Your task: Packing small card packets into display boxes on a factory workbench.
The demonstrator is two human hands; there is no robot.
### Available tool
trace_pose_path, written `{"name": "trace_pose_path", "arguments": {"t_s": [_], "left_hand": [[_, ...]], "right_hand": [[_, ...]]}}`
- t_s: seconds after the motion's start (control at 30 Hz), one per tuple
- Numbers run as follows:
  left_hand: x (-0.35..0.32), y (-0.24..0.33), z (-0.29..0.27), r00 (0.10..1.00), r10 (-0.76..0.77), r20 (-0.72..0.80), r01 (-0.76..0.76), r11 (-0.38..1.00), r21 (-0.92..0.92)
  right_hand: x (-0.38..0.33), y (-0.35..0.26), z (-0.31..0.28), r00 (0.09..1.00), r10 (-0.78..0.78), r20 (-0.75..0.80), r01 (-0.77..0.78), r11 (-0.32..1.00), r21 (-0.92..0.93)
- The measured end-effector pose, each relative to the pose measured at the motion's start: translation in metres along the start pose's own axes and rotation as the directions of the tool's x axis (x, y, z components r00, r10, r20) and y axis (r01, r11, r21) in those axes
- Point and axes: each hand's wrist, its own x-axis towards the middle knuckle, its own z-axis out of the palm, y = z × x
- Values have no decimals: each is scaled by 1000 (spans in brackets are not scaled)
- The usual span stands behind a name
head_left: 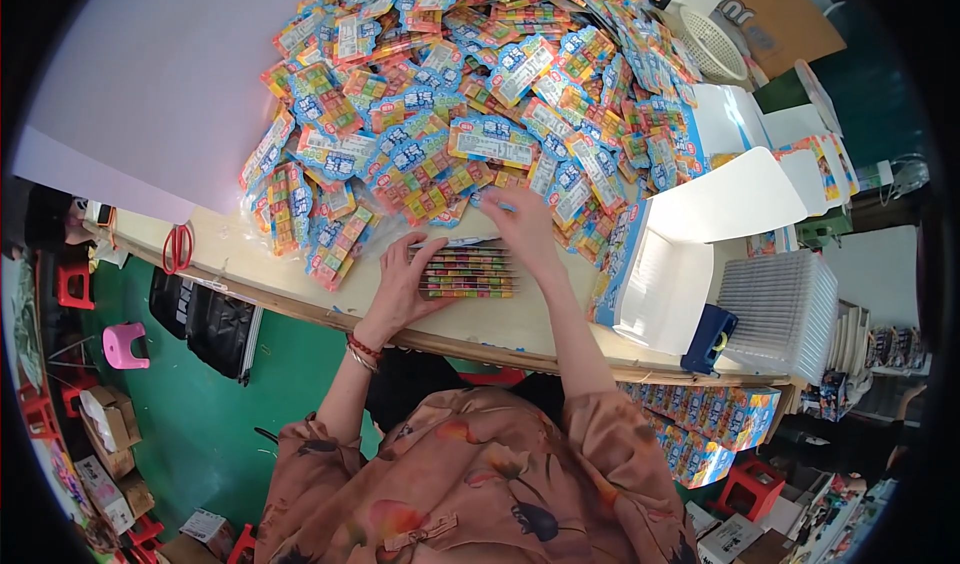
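Before us on the pale worktop [225, 236], just short of a loose heap of packets [420, 149], sits a small stack of packets [468, 276], clamped at its left side between the thumb and fingers of our left hand [398, 284]. Our right hand [520, 226] is apart from the left, its fingertips drawn together just beyond the stack; we cannot tell whether they pinch a packet. We judge the stacking far from finished: one batch is squared up in layers, while the great bulk lies jumbled at every angle. To our right an open carton [690, 276] stands with its flaps spread; printed boxes [705, 416] sit below the worktop, whether filled we cannot tell.

The packets look flat and glossy, with scalloped blue edges and rows of red, yellow and green blocks. The carton's white inside looks smooth and stiff, like card; beside it, ridged translucent trays [780, 309] look like thin plastic.
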Motion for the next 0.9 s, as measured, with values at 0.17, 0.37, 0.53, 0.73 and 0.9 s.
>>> {"name": "trace_pose_path", "arguments": {"t_s": [0.17, 0.37, 0.53, 0.73, 0.9], "left_hand": [[10, -1, 1, 999, 39, 1, -38, 991, -127], [3, -5, 5, 999, 24, -46, -31, 988, -151], [-9, -5, 2, 999, 10, -46, -15, 992, -125], [-6, -3, 4, 999, 27, -18, -30, 979, -200], [-7, -1, 7, 999, 17, -49, -27, 977, -212]], "right_hand": [[97, -25, 28, 901, -429, 63, 400, 765, -505], [136, -40, 19, 752, -531, 390, 659, 626, -417], [132, -45, -8, 779, -378, 500, 364, 922, 131], [116, -21, 13, 705, -482, 521, 603, 794, -82], [109, -19, 21, 816, -235, 528, 443, 840, -312]]}}
